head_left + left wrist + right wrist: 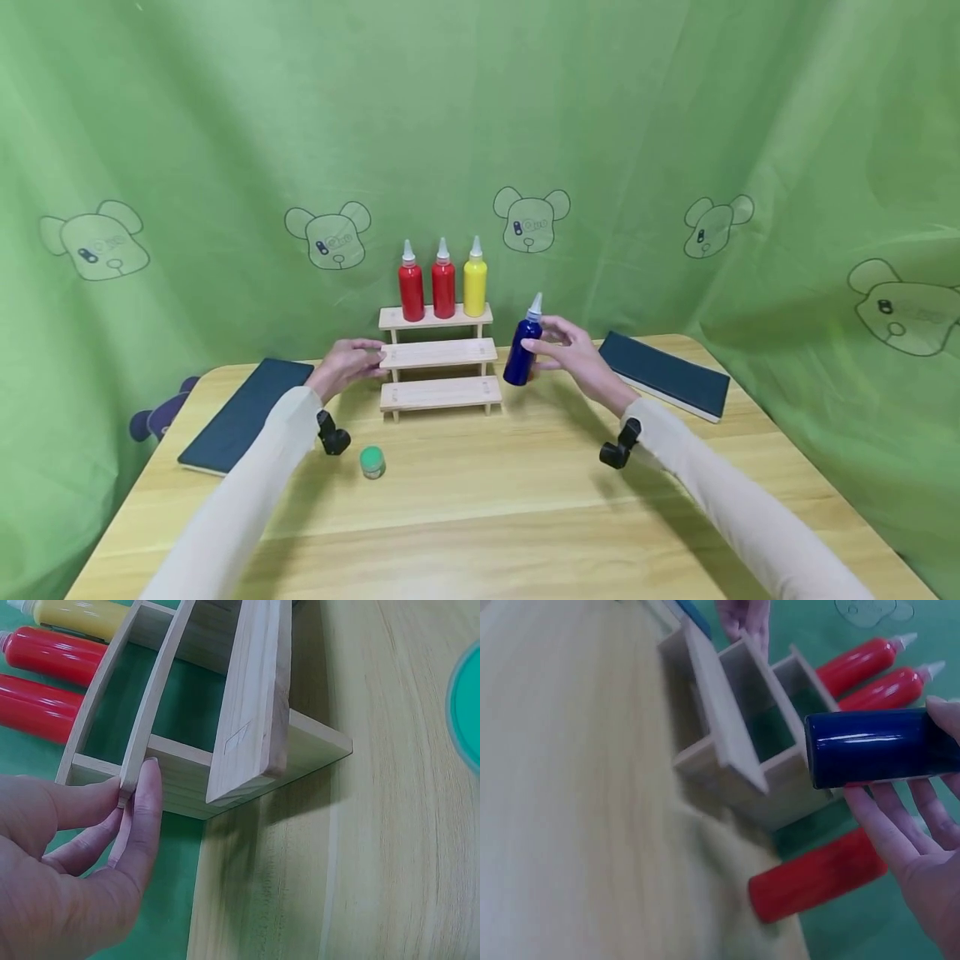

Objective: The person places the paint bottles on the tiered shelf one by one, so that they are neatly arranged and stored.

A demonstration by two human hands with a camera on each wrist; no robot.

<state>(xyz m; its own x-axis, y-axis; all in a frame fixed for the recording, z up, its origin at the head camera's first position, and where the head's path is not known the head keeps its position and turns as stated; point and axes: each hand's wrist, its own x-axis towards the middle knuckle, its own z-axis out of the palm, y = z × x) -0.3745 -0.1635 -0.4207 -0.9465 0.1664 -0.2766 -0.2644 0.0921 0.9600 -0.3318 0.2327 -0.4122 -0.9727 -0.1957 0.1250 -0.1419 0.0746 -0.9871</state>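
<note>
My right hand grips a dark blue squeeze bottle with a pointed clear cap, tilted and raised just right of a three-step wooden rack. My left hand pinches the left end of the rack's middle step; in the left wrist view, thumb and fingers lie on either side of that board. On the top step stand two red bottles and a yellow bottle. Another red bottle shows beyond my right hand in the right wrist view, mostly hidden in the head view.
A small green-lidded jar stands on the wooden table in front of the rack. Dark flat book-like slabs lie at left and right. A green curtain hangs close behind the rack.
</note>
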